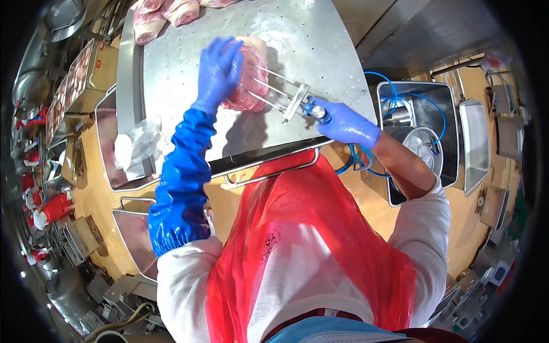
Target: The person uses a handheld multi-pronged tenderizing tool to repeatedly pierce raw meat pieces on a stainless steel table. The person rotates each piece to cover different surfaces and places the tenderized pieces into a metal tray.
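A large piece of raw pink meat (249, 77) with a pale fat edge rests on the perforated metal table (309, 46). My left hand (219, 71), in a blue-violet glove, lies against its left side with the fingers stretched out. My right hand (346, 123), gloved the same way, is closed round the handle of a needle injector (296, 103). Several thin needles reach left from its metal crossbar to the meat; whether their tips are inside it I cannot tell. Part of the handle is hidden in my fingers.
More meat pieces (180, 11) lie at the table's far left. A clear plastic bag (143, 140) is at its near left. On the right stands a deep metal tub (384, 171) holding a round container and blue hose (440, 123). People in red work at the far left.
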Demonstrator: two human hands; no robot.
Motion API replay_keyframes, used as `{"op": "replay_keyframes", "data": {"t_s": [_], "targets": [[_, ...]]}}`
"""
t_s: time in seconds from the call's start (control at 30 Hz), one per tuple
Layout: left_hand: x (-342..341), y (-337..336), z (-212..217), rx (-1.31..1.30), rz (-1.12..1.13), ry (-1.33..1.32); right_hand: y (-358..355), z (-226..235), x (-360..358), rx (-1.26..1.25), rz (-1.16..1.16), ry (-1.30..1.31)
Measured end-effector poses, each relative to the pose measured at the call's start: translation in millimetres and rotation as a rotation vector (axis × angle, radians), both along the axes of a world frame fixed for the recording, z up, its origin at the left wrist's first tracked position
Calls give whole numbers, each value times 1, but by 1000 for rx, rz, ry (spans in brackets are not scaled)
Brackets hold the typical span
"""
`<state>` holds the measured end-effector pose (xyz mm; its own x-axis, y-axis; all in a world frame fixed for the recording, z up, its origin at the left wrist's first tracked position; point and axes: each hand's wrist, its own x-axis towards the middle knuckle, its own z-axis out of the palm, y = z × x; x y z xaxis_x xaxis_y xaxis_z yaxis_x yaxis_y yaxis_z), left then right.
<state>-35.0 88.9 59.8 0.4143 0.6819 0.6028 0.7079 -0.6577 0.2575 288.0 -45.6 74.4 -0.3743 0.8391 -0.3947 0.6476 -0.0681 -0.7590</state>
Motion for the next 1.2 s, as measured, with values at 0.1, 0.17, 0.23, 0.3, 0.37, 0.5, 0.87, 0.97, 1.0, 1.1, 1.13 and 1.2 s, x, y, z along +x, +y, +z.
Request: {"op": "replay_keyframes", "data": {"t_s": [0.1, 0.17, 0.23, 0.3, 0.37, 0.5, 0.87, 0.97, 1.0, 1.1, 1.13, 1.2], "targets": [[13, -26, -17, 46, -59, 322, -1, -2, -7, -6, 65, -42], [9, -23, -13, 6, -123, 298, 1, -13, -9, 69, 88, -12], [6, -21, -12, -27, -165, 294, 7, -50, -5, 256, 146, -58], [4, -19, -12, -43, -170, 314, 17, -50, -7, 233, 171, -53], [0, -18, -16, -43, -174, 249, 26, -21, -19, -14, 165, 3], [-2, -23, -14, -29, -175, 260, 13, -18, -11, 91, 128, 98], [3, -19, -23, 34, -169, 307, 9, -26, -12, -44, 73, 28], [1, -19, -25, 53, -170, 311, 8, -23, -13, -41, 125, -13], [0, -20, -26, 54, -170, 305, 7, -20, -14, -50, 119, -16], [-1, -21, -23, 59, -169, 303, 7, -9, -16, -64, 111, -38], [0, -22, -23, 57, -169, 305, 7, -5, -16, -63, 115, -54], [0, -22, -21, 46, -175, 296, 7, 2, -17, -74, 106, -66]]}}
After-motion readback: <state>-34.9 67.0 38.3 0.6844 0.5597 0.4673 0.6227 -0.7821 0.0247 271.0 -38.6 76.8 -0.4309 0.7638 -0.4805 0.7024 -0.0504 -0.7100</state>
